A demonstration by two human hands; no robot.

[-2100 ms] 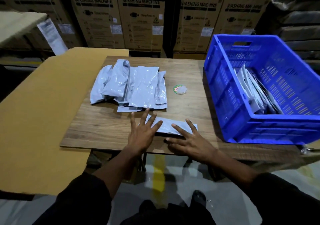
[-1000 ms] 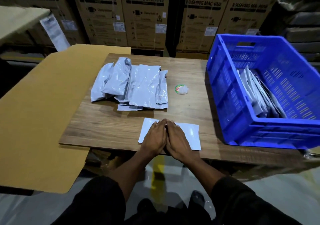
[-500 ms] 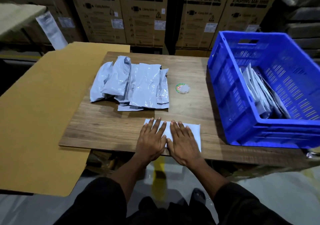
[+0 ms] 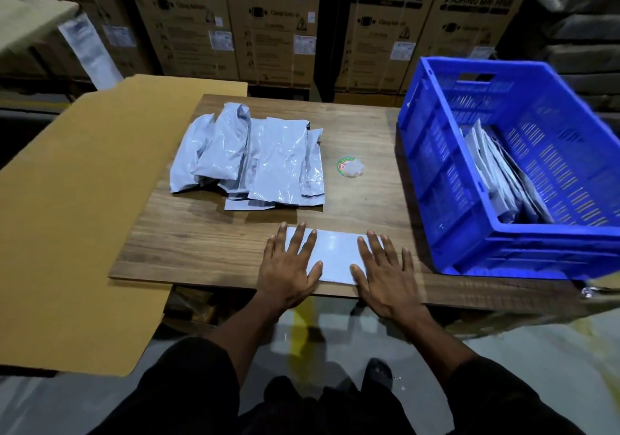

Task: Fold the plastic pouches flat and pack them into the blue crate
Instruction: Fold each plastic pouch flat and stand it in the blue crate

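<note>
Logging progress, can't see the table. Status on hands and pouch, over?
Left hand and right hand open, pressing the folded pouch flat at the table edge. Blue crate part filled. Nothing in the way.

Both ends of the flat white plastic pouch (image 4: 335, 253) covered by the hands: left hand (image 4: 289, 268), right hand (image 4: 385, 275). Lower pouches in the heap of grey plastic pouches (image 4: 248, 158) buried, count unclear. Small round green-rimmed sticker (image 4: 343, 166) half under a crumpled clear scrap (image 4: 354, 168); print unreadable. Blue slatted plastic crate (image 4: 446, 166) cut by right edge. Cardboard cartons (image 4: 268, 25) cropped at top.
</note>
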